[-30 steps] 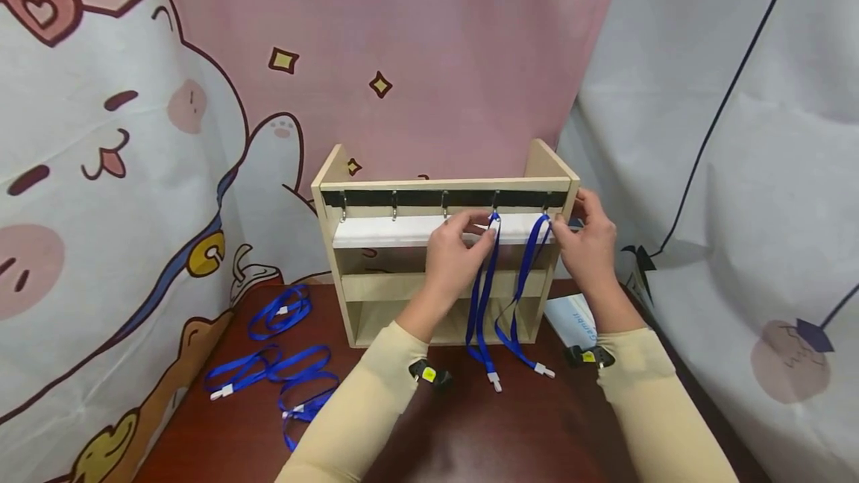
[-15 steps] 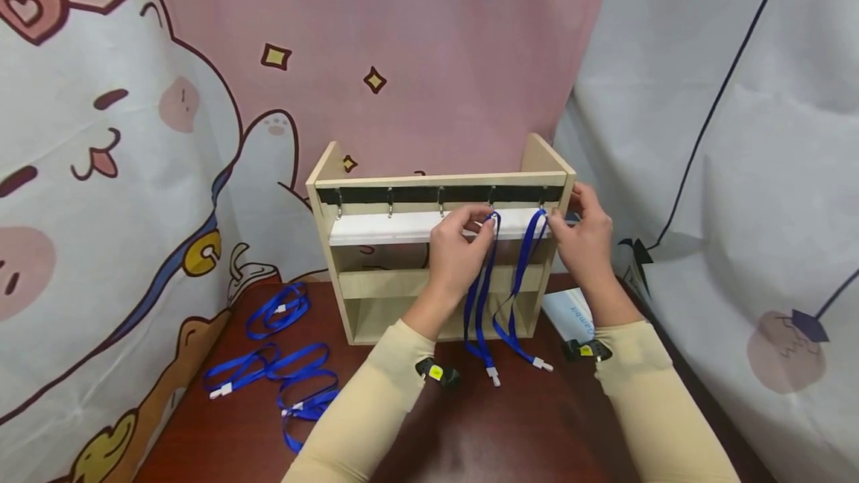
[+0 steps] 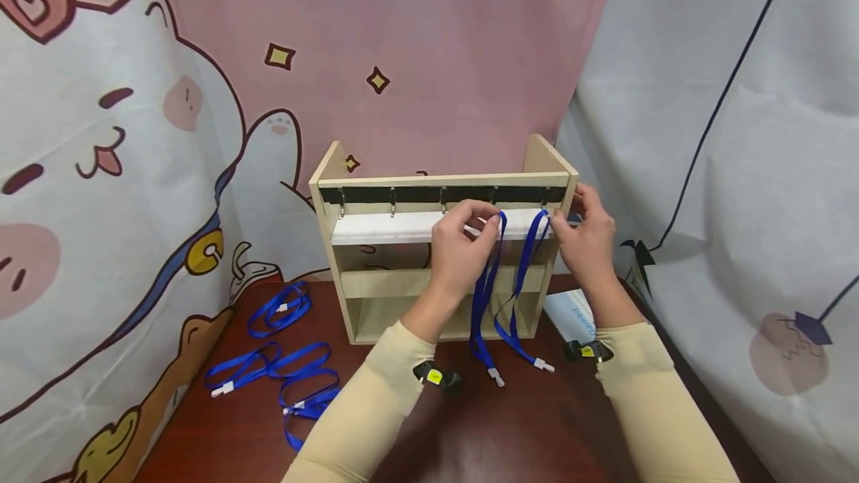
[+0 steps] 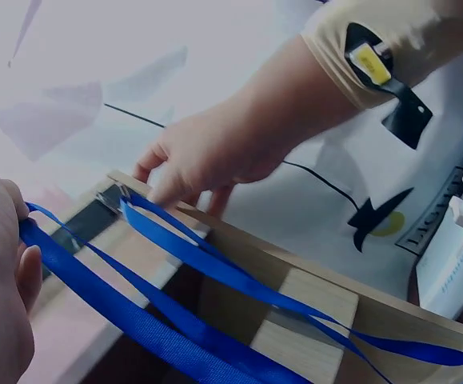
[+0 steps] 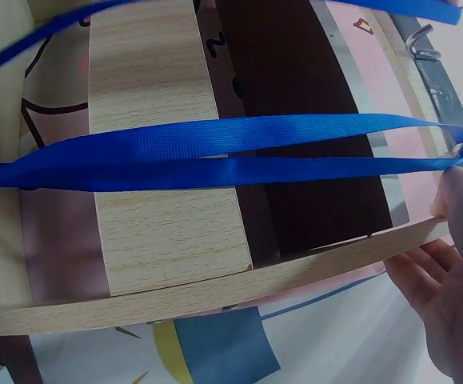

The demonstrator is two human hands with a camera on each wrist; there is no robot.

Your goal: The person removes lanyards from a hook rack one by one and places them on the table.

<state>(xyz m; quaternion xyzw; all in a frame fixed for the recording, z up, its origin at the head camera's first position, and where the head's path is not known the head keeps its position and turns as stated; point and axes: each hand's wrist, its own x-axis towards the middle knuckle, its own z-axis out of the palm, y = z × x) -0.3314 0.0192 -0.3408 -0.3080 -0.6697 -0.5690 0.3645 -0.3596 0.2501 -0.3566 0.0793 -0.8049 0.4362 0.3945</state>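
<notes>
My left hand [image 3: 463, 244] pinches the top of a blue lanyard [image 3: 485, 304] between thumb and fingers, right by the fourth hook of a small wooden shelf [image 3: 382, 283]. The lanyard's white clip [image 3: 496, 376] dangles low in front. To its right, a second blue lanyard [image 3: 522, 274] hangs by its loop from the last hook, as the right wrist view also shows. My right hand [image 3: 587, 237] grips the shelf's right side panel [image 5: 335, 260], fingers behind it and thumb in front beside that loop. The held lanyard's top is partly hidden by my left fingers.
Several blue lanyards [image 3: 280, 308] lie loosely coiled on the dark red table [image 3: 496, 438] at the left. Bare hooks [image 3: 393, 203] line the black strip [image 3: 416, 194]. A light blue box [image 3: 569, 314] sits right of the shelf, and printed curtains [image 3: 470, 58] surround the table.
My left hand has shifted slightly right with the pinched lanyard, and its strap and clip have swung a little right. The right hand keeps its place on the side panel.
</notes>
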